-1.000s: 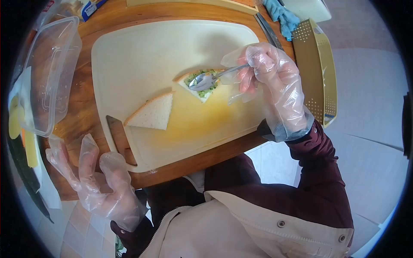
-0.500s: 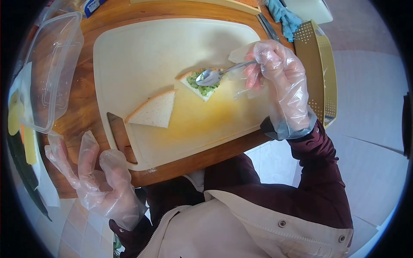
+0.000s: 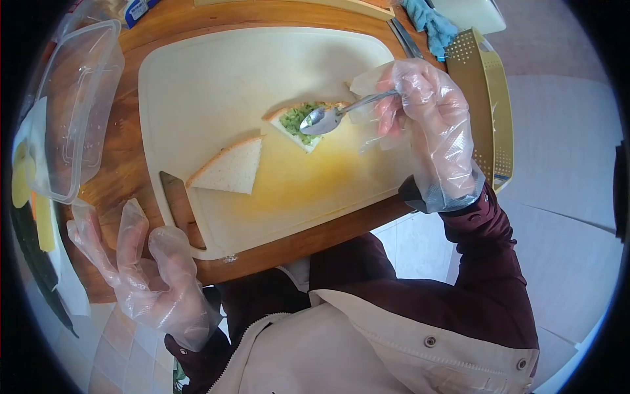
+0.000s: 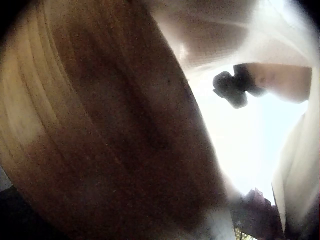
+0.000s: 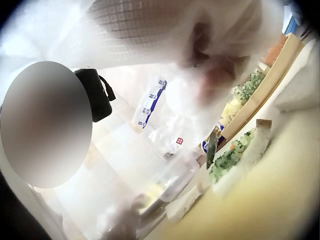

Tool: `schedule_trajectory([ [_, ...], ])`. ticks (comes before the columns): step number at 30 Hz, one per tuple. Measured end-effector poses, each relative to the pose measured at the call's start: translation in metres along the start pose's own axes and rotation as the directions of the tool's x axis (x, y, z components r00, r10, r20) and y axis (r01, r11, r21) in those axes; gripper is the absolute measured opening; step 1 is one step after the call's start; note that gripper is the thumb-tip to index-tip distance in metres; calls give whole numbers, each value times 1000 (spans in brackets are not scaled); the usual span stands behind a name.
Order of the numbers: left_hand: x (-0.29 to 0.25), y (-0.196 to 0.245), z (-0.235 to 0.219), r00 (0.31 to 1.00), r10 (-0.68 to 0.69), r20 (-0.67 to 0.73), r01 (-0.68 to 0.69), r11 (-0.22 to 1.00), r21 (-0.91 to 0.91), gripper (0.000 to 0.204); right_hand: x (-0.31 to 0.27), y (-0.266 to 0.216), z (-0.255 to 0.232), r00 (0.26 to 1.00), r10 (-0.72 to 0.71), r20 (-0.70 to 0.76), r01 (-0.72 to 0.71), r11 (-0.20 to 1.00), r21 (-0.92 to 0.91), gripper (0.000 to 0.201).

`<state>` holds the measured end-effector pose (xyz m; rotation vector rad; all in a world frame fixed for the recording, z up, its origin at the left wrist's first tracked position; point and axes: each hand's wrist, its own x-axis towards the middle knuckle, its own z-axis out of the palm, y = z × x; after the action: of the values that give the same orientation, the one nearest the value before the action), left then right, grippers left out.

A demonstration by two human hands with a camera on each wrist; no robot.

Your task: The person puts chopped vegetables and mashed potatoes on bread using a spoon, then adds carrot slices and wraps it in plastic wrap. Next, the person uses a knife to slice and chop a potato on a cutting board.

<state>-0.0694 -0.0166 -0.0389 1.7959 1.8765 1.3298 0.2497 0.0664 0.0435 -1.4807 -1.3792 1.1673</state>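
My right hand (image 3: 438,125), in a clear plastic glove, grips the handle of a metal spoon (image 3: 321,121). The spoon's bowl lies over green chopped filling (image 3: 293,121) on a triangular bread piece (image 3: 307,146). Left of it on the white cutting board (image 3: 216,72) is a second bread triangle (image 3: 231,169), bare on top. In the right wrist view the green filling (image 5: 227,160) shows on its bread from the side. My gloved left hand (image 3: 164,289), fingers spread and loosely bent, holds nothing at the table's near left edge, beside the board's handle slot.
A clear plastic container (image 3: 85,111) stands at the left, near a cucumber (image 3: 36,262) and yellow strips (image 3: 44,223). Behind the board lie a dark metal utensil (image 3: 403,38) and a blue cloth (image 3: 430,27). A yellow perforated basket (image 3: 493,111) is at the right. In the right wrist view a wooden tray (image 5: 265,90) holds fillings.
The right hand has shifted slightly right with the spoon, whose bowl has moved a little over the filling; more green shows left of it. The left hand stays much as it was.
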Motion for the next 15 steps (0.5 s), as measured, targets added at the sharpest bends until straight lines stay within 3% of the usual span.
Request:
schedule_trajectory([
  [7,4,6,-1,996,67,55,-67,998,-9,33,-3,9,-5,997,28,67,-28,1000,-13,33],
  [9,3,7,0,999,17,39,-15,999,-50,32,-1,13,-5,1000,-20,5,20,1000,18,33],
  [12,4,7,-2,997,58,44,-58,998,11,32,0,9,-9,1000,-2,-15,3,999,48,33],
  [15,4,6,0,998,49,29,-48,997,-55,33,0,10,-11,999,26,-19,-25,998,54,33],
])
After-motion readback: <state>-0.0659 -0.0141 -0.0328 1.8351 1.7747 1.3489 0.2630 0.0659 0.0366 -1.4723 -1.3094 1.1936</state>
